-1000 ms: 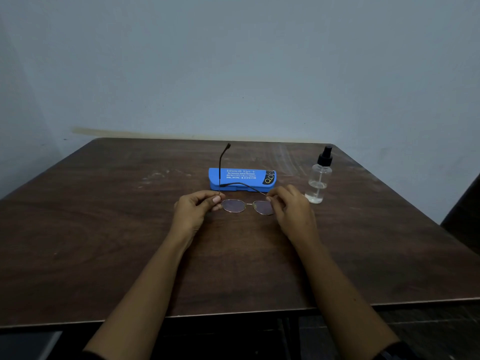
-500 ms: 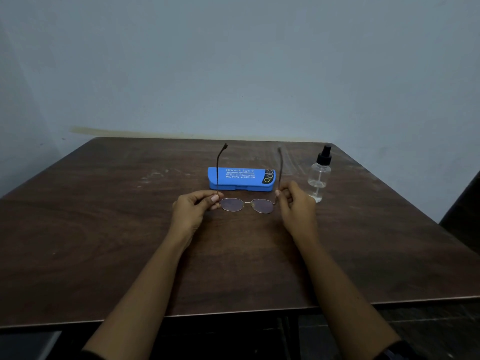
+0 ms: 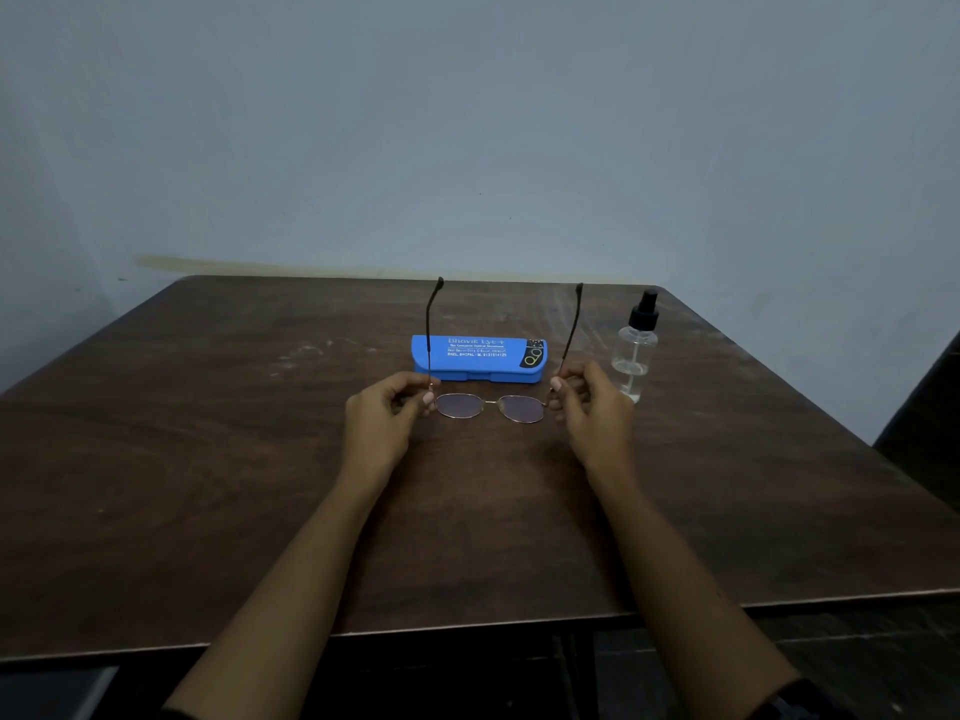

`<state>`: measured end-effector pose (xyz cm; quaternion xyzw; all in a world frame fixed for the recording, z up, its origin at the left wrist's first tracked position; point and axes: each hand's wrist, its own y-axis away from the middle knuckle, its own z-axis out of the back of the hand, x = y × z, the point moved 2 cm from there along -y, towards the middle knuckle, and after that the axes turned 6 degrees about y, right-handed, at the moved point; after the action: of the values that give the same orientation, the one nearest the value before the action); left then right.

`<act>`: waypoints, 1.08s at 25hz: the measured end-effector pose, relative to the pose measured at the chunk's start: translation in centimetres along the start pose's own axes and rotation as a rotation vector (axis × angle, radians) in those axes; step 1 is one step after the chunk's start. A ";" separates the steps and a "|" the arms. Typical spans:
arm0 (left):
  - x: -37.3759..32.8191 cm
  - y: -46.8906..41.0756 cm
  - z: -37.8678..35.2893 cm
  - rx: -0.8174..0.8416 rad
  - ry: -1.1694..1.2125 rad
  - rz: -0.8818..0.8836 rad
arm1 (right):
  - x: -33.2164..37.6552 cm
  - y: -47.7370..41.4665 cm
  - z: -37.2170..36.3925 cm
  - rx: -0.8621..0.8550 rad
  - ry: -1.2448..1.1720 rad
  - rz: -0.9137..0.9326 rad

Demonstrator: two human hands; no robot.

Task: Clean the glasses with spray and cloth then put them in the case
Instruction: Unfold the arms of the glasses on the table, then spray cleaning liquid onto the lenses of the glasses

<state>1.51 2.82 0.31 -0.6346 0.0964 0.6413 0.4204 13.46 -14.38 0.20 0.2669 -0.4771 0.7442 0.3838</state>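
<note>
**Slim frame pinched at both hinges, bottle close by**

I have the left hand (image 3: pixel 387 407) and right hand (image 3: pixel 592 402) each pinching a hinge corner of the thin gold wire-rimmed oval glasses (image 3: pixel 491 406). They sit low at the dark wooden worktop (image 3: pixel 208 459), temples upright; I cannot tell if they touch it.

My worry is that an uneven pull could twist the frame, or fingertips could smear the lenses.

At 12 o'clock from the glasses lies the closed blue plastic case (image 3: pixel 478 358). Its white print seems to read "Bhavik Eye+" and "BHEL, BHOPAL"; the rest is too small.

At 2 o'clock from the right hand stands the clear spray bottle with black nozzle (image 3: pixel 635 356), easily tipped by a careless reach. I see no cloth.
</note>
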 end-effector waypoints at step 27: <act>0.4 -1.3 -0.9 -0.069 -0.126 -0.146 | -2.5 -4.1 3.5 -0.385 0.278 0.134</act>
<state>3.04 3.22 0.26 -0.6124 0.0011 0.6507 0.4489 18.39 -17.39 1.75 0.0518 -0.5693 0.6929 0.4395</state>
